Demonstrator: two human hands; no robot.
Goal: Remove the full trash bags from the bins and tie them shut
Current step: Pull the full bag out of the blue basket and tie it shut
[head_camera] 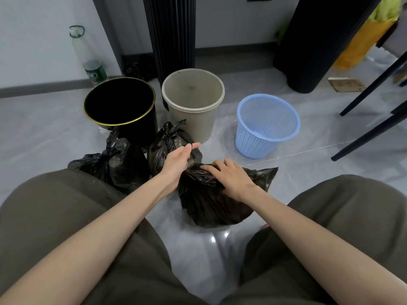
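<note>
Hands at the mouth of an untied bag (pixel 211 205), head view.
The black bag sits on the grey floor (pixel 308 164) between the person's knees. The left hand (pixel 179 160) pinches the bag's loose plastic at its far edge with curled fingers. The right hand (pixel 231 177) lies on the crumpled top, fingers spread and pressing down. Two knotted bags, one to the left (pixel 114 164) and one behind (pixel 167 142), stand just beside it, in front of the black bin (pixel 145 130), the beige bin (pixel 193 122) and the blue basket (pixel 259 142).

2 forearms forward, left hand (pixel 179 160) pinching trash bag (pixel 209 208), right hand (pixel 231 177) palm-down on it.
</note>
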